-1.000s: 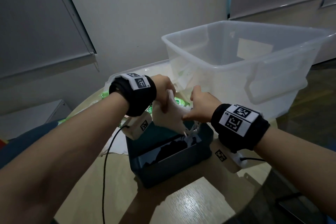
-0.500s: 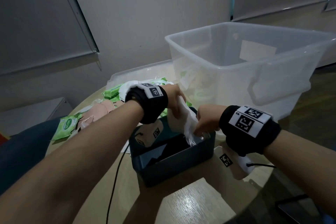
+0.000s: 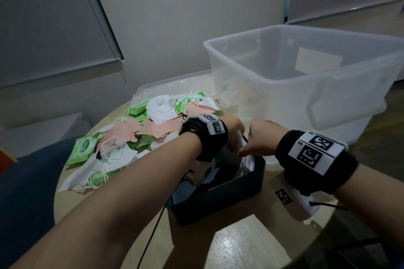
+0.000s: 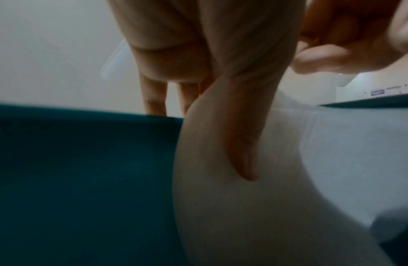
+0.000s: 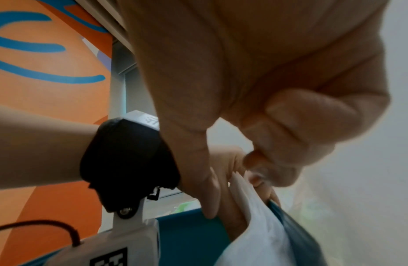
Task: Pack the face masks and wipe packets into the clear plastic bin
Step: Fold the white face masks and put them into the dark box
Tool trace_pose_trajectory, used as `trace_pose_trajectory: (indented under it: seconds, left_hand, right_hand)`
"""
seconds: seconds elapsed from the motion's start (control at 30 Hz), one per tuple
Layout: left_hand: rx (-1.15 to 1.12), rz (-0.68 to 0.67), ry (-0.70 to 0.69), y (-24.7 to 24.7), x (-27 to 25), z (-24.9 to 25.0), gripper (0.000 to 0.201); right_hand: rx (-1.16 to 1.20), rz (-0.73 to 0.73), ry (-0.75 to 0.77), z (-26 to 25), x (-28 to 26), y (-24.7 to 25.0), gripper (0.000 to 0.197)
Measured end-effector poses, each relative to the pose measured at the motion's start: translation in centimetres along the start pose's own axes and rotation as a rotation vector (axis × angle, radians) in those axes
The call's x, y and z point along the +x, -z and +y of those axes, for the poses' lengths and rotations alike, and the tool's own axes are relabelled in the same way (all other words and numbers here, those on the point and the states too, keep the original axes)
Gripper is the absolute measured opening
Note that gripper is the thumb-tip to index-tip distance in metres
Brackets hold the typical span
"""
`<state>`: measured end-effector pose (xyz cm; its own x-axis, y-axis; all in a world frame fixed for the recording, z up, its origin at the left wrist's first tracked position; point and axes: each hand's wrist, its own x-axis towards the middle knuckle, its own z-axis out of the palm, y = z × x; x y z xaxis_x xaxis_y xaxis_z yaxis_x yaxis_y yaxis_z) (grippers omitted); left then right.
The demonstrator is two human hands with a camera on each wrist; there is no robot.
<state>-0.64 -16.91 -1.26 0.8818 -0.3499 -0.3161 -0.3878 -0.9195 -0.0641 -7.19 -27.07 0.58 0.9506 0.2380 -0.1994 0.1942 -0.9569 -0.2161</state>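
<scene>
Both hands meet at the far right corner of a small dark teal box (image 3: 218, 201) on the table. My left hand (image 3: 235, 131) and right hand (image 3: 254, 141) both pinch a stack of white face masks (image 3: 247, 164) standing on edge inside the box. In the left wrist view my thumb (image 4: 241, 135) presses on the white masks (image 4: 301, 180). The right wrist view shows thumb and forefinger pinching the top edge of the masks (image 5: 262, 234). The large clear plastic bin (image 3: 306, 76) stands behind the box to the right. A heap of face masks (image 3: 140, 129) and green wipe packets (image 3: 82, 150) lies to the left.
A clear lid (image 3: 166, 85) lies behind the heap, next to the bin. The round wooden table (image 3: 251, 244) ends close on the right. A black cable (image 3: 153, 231) trails under my left forearm. A blue seat (image 3: 26, 192) sits at the left edge.
Both hands have lowered the white masks from above the teal box down into its far right corner. My view has swung left, so the heap of masks and packets now shows.
</scene>
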Motion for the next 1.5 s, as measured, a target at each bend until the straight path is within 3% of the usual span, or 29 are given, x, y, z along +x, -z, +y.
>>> trace_pose_trajectory:
  seconds: [0.13,0.27,0.4,0.47,0.63,0.77,0.9,1.03,1.2,1.3,1.5]
  left_hand:
    - [-0.062,0.057,0.021,-0.6,0.0,0.0,0.044]
    - [-0.161,0.092,0.027,-1.2,0.0,-0.6,0.029]
    - [-0.294,0.156,0.012,-1.7,-0.6,-1.7,0.049]
    - [-0.266,0.127,-0.010,-1.6,-0.9,-1.7,0.063]
    - [-0.193,0.047,-0.012,-2.2,-0.6,-1.1,0.054]
    - [-0.184,0.038,-0.001,-2.3,-0.9,-0.8,0.055]
    - [-0.228,0.032,0.012,-1.2,-1.9,-2.4,0.073]
    - [-0.348,0.106,0.048,1.0,-4.1,-5.3,0.063]
    - [-0.521,0.244,0.160,2.4,-6.5,-9.8,0.040]
    - [-0.486,0.252,0.214,1.9,-7.3,-12.0,0.031]
    - [-0.435,0.152,0.290,-1.5,-7.0,-14.6,0.023]
  right_hand:
    - [-0.028,0.019,-0.043,0.0,0.0,-0.5,0.041]
    - [-0.082,-0.034,-0.069,-0.3,0.4,-1.0,0.038]
    - [-0.101,-0.092,-0.097,-0.4,0.8,-0.8,0.034]
    - [-0.135,-0.122,-0.096,-0.7,0.8,-0.6,0.033]
    - [-0.158,-0.167,-0.062,-0.9,0.8,-0.7,0.040]
    - [-0.153,-0.164,-0.044,-1.1,0.8,-0.7,0.028]
    - [-0.053,-0.136,-0.043,-1.5,0.8,0.0,0.041]
    - [-0.015,-0.047,0.026,-2.8,0.8,0.9,0.031]
    - [0.044,0.095,0.095,-4.9,1.9,1.9,0.039]
    - [0.052,0.085,0.132,-6.0,3.0,1.9,0.024]
    - [0.054,0.023,0.191,-7.5,4.8,1.3,0.022]
